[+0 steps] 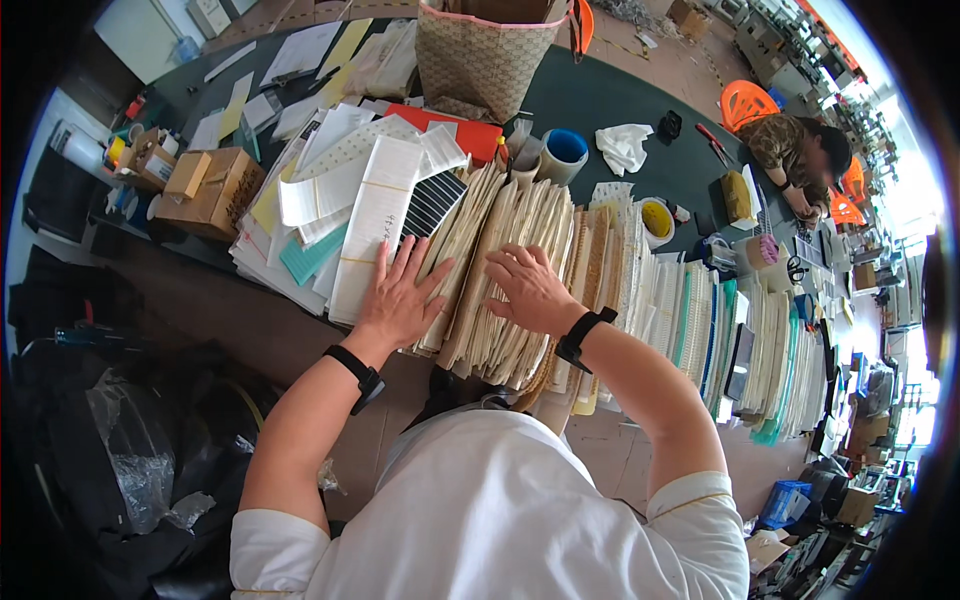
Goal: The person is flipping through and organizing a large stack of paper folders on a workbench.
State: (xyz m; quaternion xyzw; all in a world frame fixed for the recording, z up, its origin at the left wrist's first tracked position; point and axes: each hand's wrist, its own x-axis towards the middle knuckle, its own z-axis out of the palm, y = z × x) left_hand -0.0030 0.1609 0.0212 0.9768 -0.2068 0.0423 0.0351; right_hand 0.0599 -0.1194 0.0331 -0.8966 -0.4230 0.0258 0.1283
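A row of worn, cream-coloured paper sheets or envelopes (pixel 510 300) stands on edge along the near side of the dark green table. My left hand (pixel 400 295) lies with its fingers spread. Its fingertips rest at the lower end of a long white packet (pixel 374 215) with a rubber band round it, and its thumb side touches the leftmost papers of the row. Over the top edges of the row my right hand (pixel 532 290) is bent, fingers apart, with nothing visible held. Beside the packet lies a black sheet with white stripes (pixel 432 205).
Loose papers (pixel 275 235) and a cardboard box (pixel 212 190) lie to the left. At the back stand a patterned bag (pixel 480 62), a red folder (pixel 462 133) and a blue-lined roll (pixel 566 150). More upright files (pixel 690 310) continue rightward. A person (pixel 795 150) sits at the far right.
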